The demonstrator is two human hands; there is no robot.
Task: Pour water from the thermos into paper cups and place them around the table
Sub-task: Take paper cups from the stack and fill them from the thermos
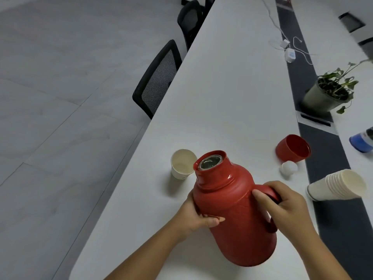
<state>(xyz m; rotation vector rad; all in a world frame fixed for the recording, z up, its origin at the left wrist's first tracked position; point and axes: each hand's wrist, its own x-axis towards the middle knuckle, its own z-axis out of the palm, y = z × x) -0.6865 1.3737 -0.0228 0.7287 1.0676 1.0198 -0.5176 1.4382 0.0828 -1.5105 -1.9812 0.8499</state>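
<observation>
Step in hand: pouring. The thermos (232, 209), uncapped, is tilted with its mouth toward a single paper cup (182, 164) standing at its 11 o'clock, just beside the neck. The right hand (286, 207) has its fingers curled round the handle; the left hand (198, 215) grips the body from the side. No stream is visible. Judgement: more tilt is needed, with the mouth brought over the cup rim. The red lid (293, 148), white stopper (288, 168) and cup stack (337, 185) lie at 2 o'clock on the surface (232, 87).
</observation>
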